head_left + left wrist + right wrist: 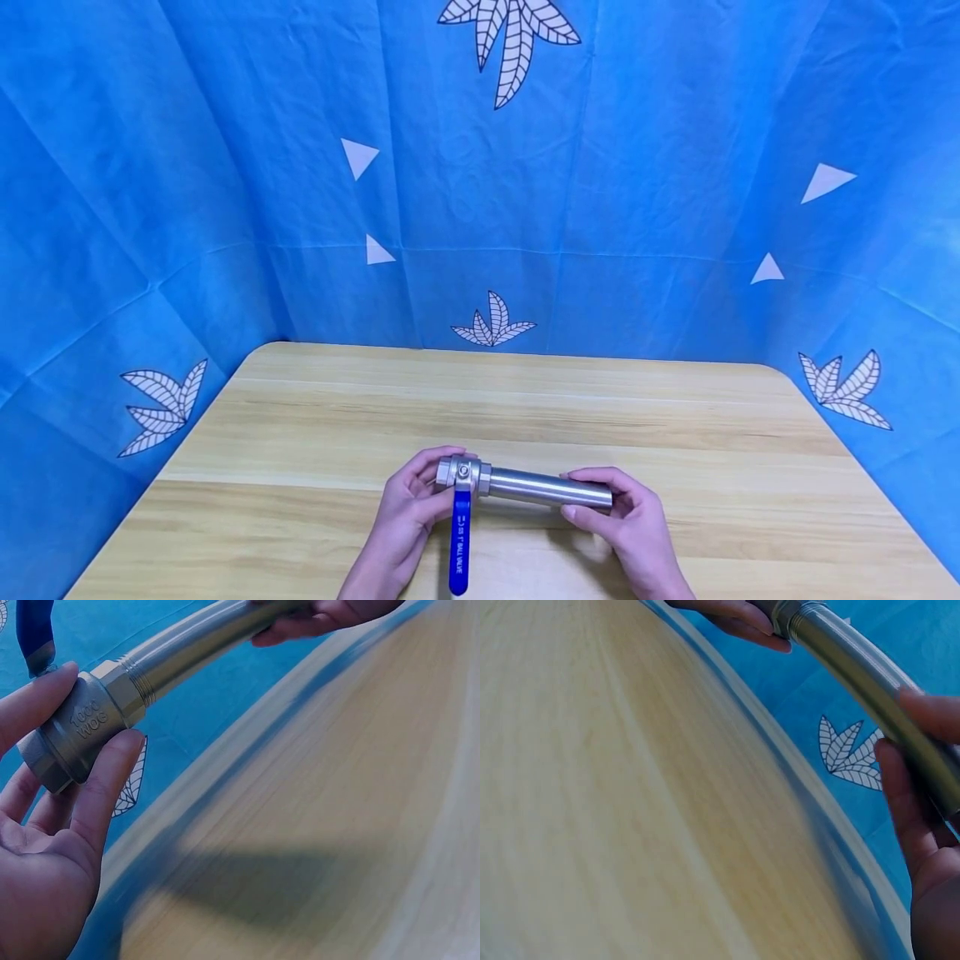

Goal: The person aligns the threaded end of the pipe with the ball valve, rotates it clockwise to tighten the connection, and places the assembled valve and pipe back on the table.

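My left hand [408, 508] grips a steel ball valve [465, 473] by its body, thumb on one side and fingers on the other. The raised marking "1000 WOG" shows on the valve body [90, 720] in the left wrist view. A blue lever handle [461, 542] points from the valve toward me. Screwed into the valve's right end is a smooth steel pipe [532, 486], with some thread showing beside the hex end. My right hand [630, 521] pinches the pipe near its free end between thumb and fingers. Valve and pipe are held up over the table.
A light wooden table [315, 425] with rounded far corners lies under the hands. Blue cloth [637, 208] with white leaf and triangle prints hangs behind it and along both sides. Shadows of the hands fall on the tabletop.
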Tool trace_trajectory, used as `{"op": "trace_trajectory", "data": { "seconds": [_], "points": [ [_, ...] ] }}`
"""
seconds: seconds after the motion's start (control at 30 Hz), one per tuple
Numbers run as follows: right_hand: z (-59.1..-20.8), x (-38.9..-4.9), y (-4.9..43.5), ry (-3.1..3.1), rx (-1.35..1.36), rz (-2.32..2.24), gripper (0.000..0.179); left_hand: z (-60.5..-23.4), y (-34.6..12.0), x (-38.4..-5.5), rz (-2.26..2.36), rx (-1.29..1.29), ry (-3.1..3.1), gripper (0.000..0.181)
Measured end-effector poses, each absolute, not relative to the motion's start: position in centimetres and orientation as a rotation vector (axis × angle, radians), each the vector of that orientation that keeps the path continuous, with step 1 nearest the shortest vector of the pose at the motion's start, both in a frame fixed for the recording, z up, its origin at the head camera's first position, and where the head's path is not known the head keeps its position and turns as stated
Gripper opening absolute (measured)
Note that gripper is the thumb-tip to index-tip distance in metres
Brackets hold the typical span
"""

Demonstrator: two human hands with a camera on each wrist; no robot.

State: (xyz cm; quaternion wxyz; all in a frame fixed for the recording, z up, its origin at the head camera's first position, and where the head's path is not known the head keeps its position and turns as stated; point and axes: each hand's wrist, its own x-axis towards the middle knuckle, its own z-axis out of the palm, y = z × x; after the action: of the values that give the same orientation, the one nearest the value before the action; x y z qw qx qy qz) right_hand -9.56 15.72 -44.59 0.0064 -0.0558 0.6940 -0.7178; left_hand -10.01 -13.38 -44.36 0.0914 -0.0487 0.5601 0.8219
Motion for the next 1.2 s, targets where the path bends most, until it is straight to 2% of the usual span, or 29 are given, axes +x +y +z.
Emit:
{"op": "trace_trajectory", "data": {
  "seconds": [0.3,0.6,1.2],
  "points": [
    [-44.41,-9.48,15.59,2.168,-0.073,-2.201,0.039,-44.38,-13.28,-9.87,2.441,-0.123,1.677,0.058],
    [-44.82,-9.56,15.69,2.176,-0.180,-2.171,0.056,-44.38,-13.29,-9.88,2.441,-0.136,1.681,0.058],
    [-45.25,-9.85,15.54,2.346,-0.270,-2.137,0.046,-44.50,-13.14,-9.91,2.422,-0.139,1.701,0.056]
  ]
}}
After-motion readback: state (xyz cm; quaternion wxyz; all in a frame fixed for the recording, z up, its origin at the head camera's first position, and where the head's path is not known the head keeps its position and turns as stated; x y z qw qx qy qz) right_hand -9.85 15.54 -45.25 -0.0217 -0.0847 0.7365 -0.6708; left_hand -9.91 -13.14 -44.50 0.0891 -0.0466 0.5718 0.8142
